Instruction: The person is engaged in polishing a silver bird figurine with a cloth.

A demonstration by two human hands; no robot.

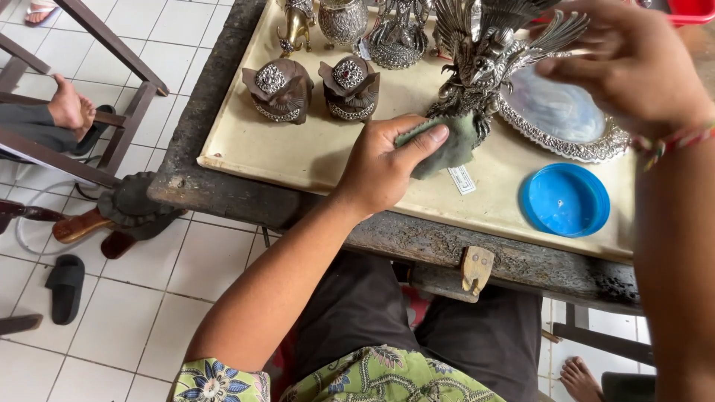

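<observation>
Fingers of the left hand [383, 165] pinch a green cloth [447, 145] against the silver bird figurine [484, 59]; right hand [633, 63] grips its wing.

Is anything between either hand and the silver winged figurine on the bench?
Only the green cloth: the left hand presses it against the base of the winged figurine, so cloth lies between thumb and metal. The right hand rests directly on the wing tips; nothing visible intervenes there.
</observation>
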